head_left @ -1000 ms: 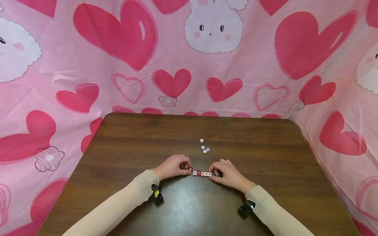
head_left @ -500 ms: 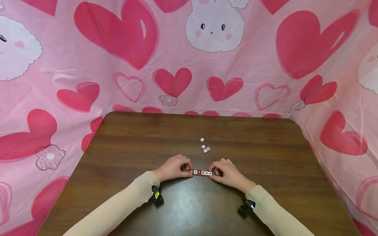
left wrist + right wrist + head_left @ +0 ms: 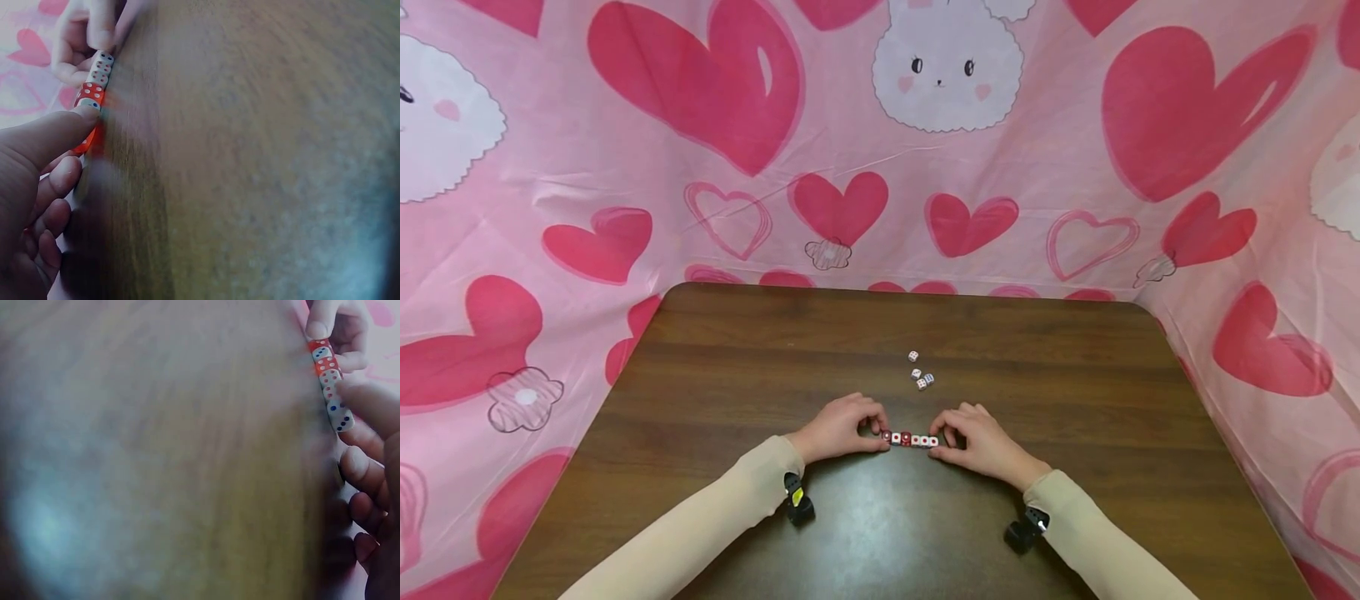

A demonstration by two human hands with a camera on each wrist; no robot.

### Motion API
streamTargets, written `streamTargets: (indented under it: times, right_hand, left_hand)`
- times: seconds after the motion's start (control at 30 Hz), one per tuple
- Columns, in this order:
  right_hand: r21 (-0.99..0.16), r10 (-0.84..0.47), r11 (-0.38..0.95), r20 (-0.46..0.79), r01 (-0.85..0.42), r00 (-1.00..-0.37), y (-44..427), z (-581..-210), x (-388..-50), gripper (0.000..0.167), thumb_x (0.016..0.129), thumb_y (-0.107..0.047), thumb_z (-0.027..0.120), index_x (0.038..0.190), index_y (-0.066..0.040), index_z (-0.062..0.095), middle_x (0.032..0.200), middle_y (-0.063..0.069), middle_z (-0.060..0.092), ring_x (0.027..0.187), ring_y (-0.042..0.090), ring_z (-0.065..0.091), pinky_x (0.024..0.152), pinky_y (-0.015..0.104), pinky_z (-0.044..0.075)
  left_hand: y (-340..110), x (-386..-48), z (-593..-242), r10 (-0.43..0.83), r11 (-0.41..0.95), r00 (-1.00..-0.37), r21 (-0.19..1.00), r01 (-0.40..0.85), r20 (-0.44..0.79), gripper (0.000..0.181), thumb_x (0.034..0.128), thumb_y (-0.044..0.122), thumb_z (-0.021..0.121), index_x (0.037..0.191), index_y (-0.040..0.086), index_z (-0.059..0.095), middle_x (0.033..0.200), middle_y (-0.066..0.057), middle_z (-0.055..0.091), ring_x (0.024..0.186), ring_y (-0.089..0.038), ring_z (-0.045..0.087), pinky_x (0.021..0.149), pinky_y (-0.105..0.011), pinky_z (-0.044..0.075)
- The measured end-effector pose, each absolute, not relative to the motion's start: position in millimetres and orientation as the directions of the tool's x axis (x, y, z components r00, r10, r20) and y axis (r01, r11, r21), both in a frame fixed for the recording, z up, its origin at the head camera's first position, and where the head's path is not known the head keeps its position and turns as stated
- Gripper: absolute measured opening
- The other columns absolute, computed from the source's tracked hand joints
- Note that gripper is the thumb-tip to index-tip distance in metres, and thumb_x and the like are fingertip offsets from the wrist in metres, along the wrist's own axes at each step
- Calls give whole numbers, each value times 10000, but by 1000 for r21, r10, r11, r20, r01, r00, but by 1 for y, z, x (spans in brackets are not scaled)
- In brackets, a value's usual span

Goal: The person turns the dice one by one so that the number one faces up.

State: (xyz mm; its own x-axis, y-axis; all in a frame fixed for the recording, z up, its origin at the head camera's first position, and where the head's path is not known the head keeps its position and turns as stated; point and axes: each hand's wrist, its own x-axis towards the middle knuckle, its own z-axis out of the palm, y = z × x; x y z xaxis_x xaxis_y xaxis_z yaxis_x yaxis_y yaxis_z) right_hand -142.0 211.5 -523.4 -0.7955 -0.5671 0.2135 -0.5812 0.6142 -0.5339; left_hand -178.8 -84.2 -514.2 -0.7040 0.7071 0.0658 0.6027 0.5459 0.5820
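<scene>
Row of six dice [image 3: 915, 442] is sitting around the middle of the table [image 3: 760, 358], going red, white, red, then three whites. Left hand [image 3: 841, 427] is pinching the red end across its near and far sides, right hand [image 3: 981, 443] is doing the same at the white end, so both are gripping it from opposite ends. Can't tell if every cube is resting flat.

Handling-wise, I'm guessing we're dealing with hard plastic: super light, totally stiff, not something you're breaking with fingers. Slippery is the real catch, since they're looking smooth. Nothing seems to be joining the cubes, so the middle ones are probably relying on squeeze alone. I'd be holding the outer faces and pushing evenly inward; pinching harder on one side is risking a buckle. Four loose white dice [image 3: 922, 384] are lying just behind.
</scene>
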Motion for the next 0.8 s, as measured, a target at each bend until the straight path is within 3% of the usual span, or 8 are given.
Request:
streamTargets:
  times: [0.23, 0.5, 0.8]
  right_hand:
    - [-706, -532, 557, 102, -438, -841, 218, -517, -152, 292, 1009, -243, 709, 1268, -144, 619, 790, -144, 574, 696, 25, 508, 649, 260, 449]
    - [-656, -443, 609, 183, -445, -877, 218, -511, -175, 153, 976, -137, 738, 1124, -127, 700, 858, -86, 598, 767, 69, 543, 690, 273, 480]
    - [-631, -360, 653, 226, -418, -905, 214, -513, -207, 128, 966, -112, 746, 1088, -94, 713, 889, -22, 623, 797, 128, 558, 728, 312, 487]
  left_hand:
    - [-85, -177, -514, 705, 542, -704, 579, 609, 81, 163, 892, 358, 832, 937, 281, 695, 854, 173, 587, 791, -46, 457, 708, -238, 395]
    - [-85, -177, -515, 702, 549, -707, 565, 616, 88, 165, 886, 346, 837, 937, 277, 696, 851, 178, 582, 791, -40, 449, 703, -229, 390]
    - [-84, -177, -515, 704, 548, -706, 569, 613, 82, 172, 890, 351, 835, 956, 270, 699, 863, 174, 586, 802, -50, 454, 714, -237, 395]
